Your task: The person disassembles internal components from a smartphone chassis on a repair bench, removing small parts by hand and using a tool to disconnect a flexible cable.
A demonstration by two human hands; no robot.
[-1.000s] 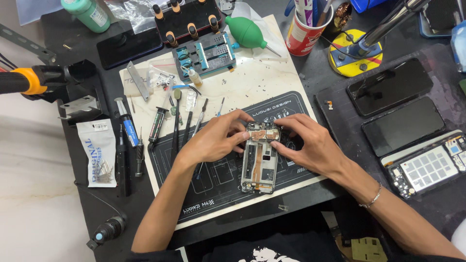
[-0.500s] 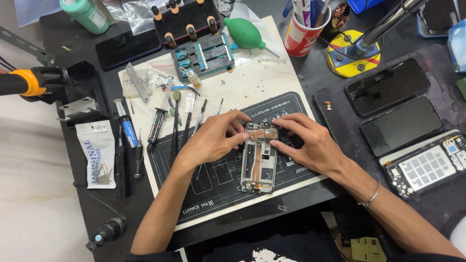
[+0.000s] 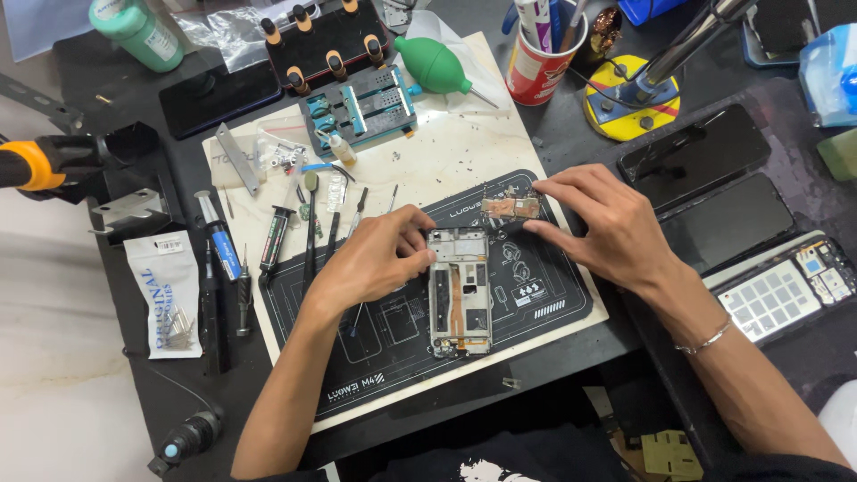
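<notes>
The left hand (image 3: pixel 375 263) steadies the opened phone frame (image 3: pixel 459 293) on the dark repair mat (image 3: pixel 393 344), fingers pinched at its top edge. The right hand (image 3: pixel 607 228) pinches a small circuit board (image 3: pixel 511 207) just above the frame. Tweezers and screwdrivers (image 3: pixel 308 228) lie left; two dark phones (image 3: pixel 714 187) lie right on the tabletop (image 3: pixel 571 143).

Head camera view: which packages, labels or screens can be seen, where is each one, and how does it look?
Small packet: left bench edge, flat, white with blue print.
Green bottle: top left, white label.
Red cup: top centre, white label band.
Two dark phone screens: right of the right hand, black, unlit.
</notes>
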